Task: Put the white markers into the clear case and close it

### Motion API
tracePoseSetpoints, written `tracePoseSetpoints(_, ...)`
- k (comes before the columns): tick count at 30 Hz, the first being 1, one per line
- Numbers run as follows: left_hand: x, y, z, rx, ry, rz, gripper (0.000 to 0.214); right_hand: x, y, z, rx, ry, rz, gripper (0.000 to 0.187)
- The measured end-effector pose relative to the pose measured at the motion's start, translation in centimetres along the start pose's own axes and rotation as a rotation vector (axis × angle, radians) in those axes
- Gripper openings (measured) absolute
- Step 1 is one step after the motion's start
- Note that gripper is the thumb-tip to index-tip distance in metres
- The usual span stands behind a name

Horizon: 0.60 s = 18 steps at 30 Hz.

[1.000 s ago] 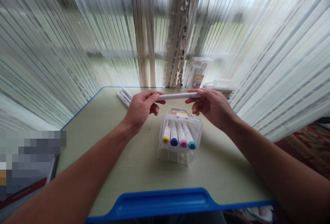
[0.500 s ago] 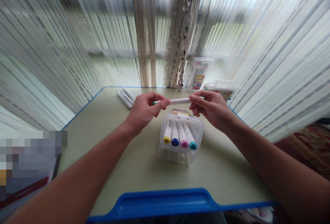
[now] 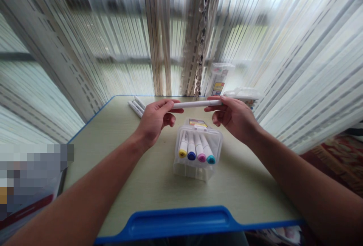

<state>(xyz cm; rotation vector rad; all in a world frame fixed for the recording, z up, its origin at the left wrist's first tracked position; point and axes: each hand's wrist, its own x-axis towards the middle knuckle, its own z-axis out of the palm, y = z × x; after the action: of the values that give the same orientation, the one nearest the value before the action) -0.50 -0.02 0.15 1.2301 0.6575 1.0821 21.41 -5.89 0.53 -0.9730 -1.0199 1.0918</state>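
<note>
A white marker (image 3: 193, 104) is held level above the table, one end in each hand. My left hand (image 3: 157, 119) pinches its left end between thumb and fingers, hiding the tip. On the right end, my right hand (image 3: 232, 113) is closed with thumb and fingertips, and a trace of green shows there. Below and between the hands stands a clear plastic case (image 3: 188, 170). Across its top lie several white markers (image 3: 200, 146) with yellow, blue, pink and teal ends.
Some white markers (image 3: 136, 108) lie on the table (image 3: 113, 155) behind my left hand. At the back right stand a tall clear container (image 3: 218, 81) and another clear case (image 3: 242, 94). A blue tray edge (image 3: 181, 221) runs along the front. String curtains (image 3: 124, 42) hang behind.
The marker has risen slightly, and more of its white barrel shows between my hands. My left hand has shifted a little left; its green end is now covered.
</note>
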Motion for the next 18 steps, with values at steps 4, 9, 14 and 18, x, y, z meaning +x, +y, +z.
tracePoseSetpoints(4, -0.01, 0.02, 0.02, 0.006, 0.000, 0.001, 0.022, -0.02, 0.05, 0.10, -0.030, -0.001, -0.025, 0.025)
tracePoseSetpoints(9, -0.04, -0.05, 0.08, 0.090, 0.009, 0.030, 0.025, 0.00, 0.27, 0.12, -0.077, -0.025, -0.065, 0.027)
tracePoseSetpoints(14, -0.08, -0.27, -0.01, 0.170, -0.020, 0.075, 0.030, 0.01, 0.49, -0.04, -0.109, -0.042, -0.087, 0.026)
tracePoseSetpoints(18, -0.09, -0.36, -0.08, 0.200, -0.025, 0.093, 0.033, 0.05, 0.66, -0.19, -0.126, -0.048, -0.079, 0.026)
